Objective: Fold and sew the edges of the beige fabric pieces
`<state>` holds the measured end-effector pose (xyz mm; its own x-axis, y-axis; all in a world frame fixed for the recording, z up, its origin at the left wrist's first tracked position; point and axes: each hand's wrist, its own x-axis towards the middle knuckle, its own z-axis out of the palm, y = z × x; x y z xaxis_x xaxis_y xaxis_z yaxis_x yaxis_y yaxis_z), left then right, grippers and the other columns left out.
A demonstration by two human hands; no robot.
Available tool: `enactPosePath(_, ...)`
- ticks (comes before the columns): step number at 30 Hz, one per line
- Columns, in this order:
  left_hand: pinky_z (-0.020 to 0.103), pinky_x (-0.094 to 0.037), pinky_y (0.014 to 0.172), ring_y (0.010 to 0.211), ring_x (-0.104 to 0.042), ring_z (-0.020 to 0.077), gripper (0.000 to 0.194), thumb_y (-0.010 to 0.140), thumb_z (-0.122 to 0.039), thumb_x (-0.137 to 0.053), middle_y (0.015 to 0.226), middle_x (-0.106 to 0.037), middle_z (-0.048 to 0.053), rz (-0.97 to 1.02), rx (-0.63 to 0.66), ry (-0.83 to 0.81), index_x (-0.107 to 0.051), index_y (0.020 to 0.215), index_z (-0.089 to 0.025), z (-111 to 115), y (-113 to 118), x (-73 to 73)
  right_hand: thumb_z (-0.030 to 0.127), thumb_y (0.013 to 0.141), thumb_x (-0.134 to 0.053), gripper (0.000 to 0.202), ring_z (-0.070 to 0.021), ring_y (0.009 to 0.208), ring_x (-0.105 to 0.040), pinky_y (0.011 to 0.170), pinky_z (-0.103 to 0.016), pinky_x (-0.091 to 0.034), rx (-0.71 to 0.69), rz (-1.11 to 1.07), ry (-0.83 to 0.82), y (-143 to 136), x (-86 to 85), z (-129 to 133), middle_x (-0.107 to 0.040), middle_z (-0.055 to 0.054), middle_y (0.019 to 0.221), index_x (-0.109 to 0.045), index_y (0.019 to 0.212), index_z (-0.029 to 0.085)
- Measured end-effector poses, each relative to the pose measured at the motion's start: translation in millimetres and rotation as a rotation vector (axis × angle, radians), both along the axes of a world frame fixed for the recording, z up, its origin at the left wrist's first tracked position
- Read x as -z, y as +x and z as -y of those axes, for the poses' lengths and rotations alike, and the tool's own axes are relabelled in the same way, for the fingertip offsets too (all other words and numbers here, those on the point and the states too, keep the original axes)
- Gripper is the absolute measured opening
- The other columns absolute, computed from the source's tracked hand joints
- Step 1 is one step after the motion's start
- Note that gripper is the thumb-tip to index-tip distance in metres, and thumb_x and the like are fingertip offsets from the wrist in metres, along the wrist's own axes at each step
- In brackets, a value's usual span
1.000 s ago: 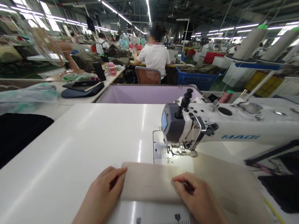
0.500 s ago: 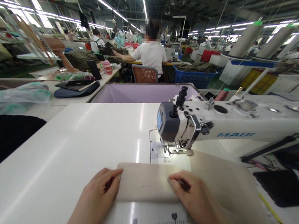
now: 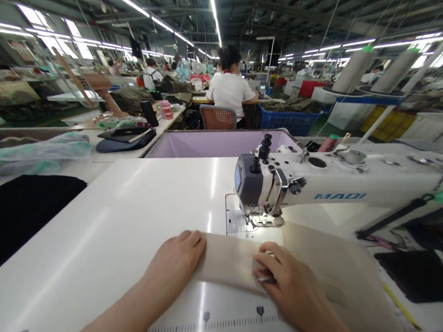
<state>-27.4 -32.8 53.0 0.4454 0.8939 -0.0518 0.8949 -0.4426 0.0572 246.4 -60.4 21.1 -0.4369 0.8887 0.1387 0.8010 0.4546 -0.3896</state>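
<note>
A folded-looking beige fabric piece [image 3: 227, 259] lies flat on the white table in front of the sewing machine's needle area [image 3: 261, 220]. My left hand [image 3: 179, 255] is closed over its left end, fingers pressed together and thumb hidden. At the right end, my right hand [image 3: 286, 278] has its fingers curled round a small shiny metal thing [image 3: 265, 276], blurred, whose kind I cannot make out. These fingers also touch the fabric. A larger beige fabric panel [image 3: 335, 266] lies under and beside my right forearm. The piece sits apart from the presser foot.
The machine arm [image 3: 339, 182] reaches in from the right. A printed ruler scale [image 3: 231, 322] runs along the near table edge. Black fabric [image 3: 26, 215] lies left, and a lilac-lined bin [image 3: 211, 143] stands behind the table. A co-worker [image 3: 231, 87] sits farther off.
My left hand has moved right and slightly away from me, now covering the fabric's left end. The piece has shifted right and tilted slightly. My right fingers have curled differently, showing shiny metal. The view turned slightly.
</note>
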Motion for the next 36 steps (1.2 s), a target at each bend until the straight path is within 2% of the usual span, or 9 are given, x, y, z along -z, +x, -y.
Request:
enactPosePath(2,0.043,-0.055,0.073,0.087,-0.067,0.0318,0.025,0.098,-0.027,-0.047,0.095,-0.069,0.014,-0.032,-0.102,-0.013,-0.068,0.098,-0.014,-17,18,-6.5,0.017,0.092,-0.058,0.018,-0.0253,0.1,-0.065,0.081,-0.037,-0.057,0.005,-0.021,-0.017,-6,0.9,-1,-0.064,-0.009,0.117,-0.063,0.108,0.021)
enactPosePath(4,0.048,-0.054,0.079,0.095,-0.066,0.0362,0.043,0.097,-0.047,-0.054,0.102,-0.069,0.018,0.005,-0.144,0.024,-0.063,0.117,-0.011,-36,35,-6.9,0.017,0.093,-0.059,0.018,-0.0253,0.101,-0.065,0.082,-0.037,-0.057,0.012,-0.03,-0.007,-13,1.6,-1,-0.064,-0.009,0.118,-0.063,0.11,0.02)
enactPosePath(5,0.052,-0.052,0.087,0.105,-0.064,0.0386,0.052,0.093,-0.054,-0.058,0.11,-0.067,0.021,0.016,-0.119,0.042,-0.06,0.123,-0.011,-47,41,-4.9,0.016,0.093,-0.058,0.02,-0.0256,0.102,-0.065,0.082,-0.037,-0.058,0.019,-0.025,0.003,-16,2.0,-1,-0.063,-0.01,0.12,-0.063,0.112,0.02)
enactPosePath(7,0.058,-0.04,0.105,0.128,-0.052,0.0395,0.06,0.091,-0.06,-0.061,0.133,-0.059,0.021,0.054,0.035,0.044,-0.056,0.13,-0.016,-69,50,1.2,0.017,0.093,-0.058,0.023,-0.0263,0.103,-0.065,0.081,-0.037,-0.058,0.045,-0.004,0.026,-20,3.0,0,-0.063,-0.01,0.124,-0.062,0.116,0.021)
enactPosePath(9,0.059,-0.027,0.115,0.139,-0.042,0.0366,0.061,0.09,-0.062,-0.061,0.145,-0.051,0.016,0.119,0.195,-0.008,-0.053,0.135,-0.022,-90,51,6.7,0.016,0.093,-0.059,0.025,-0.0262,0.103,-0.066,0.081,-0.037,-0.059,0.078,0.006,0.037,-23,4.5,1,-0.063,-0.009,0.127,-0.063,0.117,0.022)
enactPosePath(11,0.053,-0.023,0.119,0.143,-0.036,0.034,0.064,0.088,-0.062,-0.063,0.151,-0.046,0.013,0.176,0.303,-0.058,-0.052,0.139,-0.025,-106,49,9.0,0.016,0.092,-0.059,0.025,-0.0258,0.104,-0.066,0.083,-0.036,-0.059,0.092,0.004,0.048,-25,6.3,1,-0.063,-0.009,0.127,-0.063,0.116,0.022)
enactPosePath(13,0.049,-0.024,0.119,0.144,-0.035,0.0328,0.065,0.087,-0.062,-0.065,0.152,-0.046,0.011,0.208,0.351,-0.09,-0.052,0.14,-0.027,-115,47,8.1,0.015,0.091,-0.06,0.026,-0.0259,0.104,-0.066,0.083,-0.035,-0.059,0.091,0.002,0.059,-26,7.9,0,-0.064,-0.01,0.127,-0.063,0.117,0.02)
enactPosePath(21,0.05,-0.028,0.117,0.139,-0.042,0.0348,0.061,0.086,-0.055,-0.07,0.149,-0.05,0.011,0.217,0.325,-0.099,-0.056,0.138,-0.026,-114,48,3.0,0.014,0.091,-0.061,0.022,-0.0256,0.102,-0.065,0.083,-0.036,-0.058,0.122,-0.004,0.087,-27,8.3,-2,-0.066,-0.008,0.123,-0.064,0.111,0.023)
enactPosePath(36,0.051,-0.032,0.116,0.135,-0.046,0.0347,0.059,0.084,-0.051,-0.073,0.142,-0.055,0.012,0.233,0.307,-0.062,-0.058,0.134,-0.023,-123,47,10.6,0.013,0.09,-0.064,0.022,-0.0254,0.102,-0.066,0.085,-0.036,-0.057,0.139,0.035,0.046,-28,2.7,-8,-0.066,-0.005,0.123,-0.064,0.109,0.024)
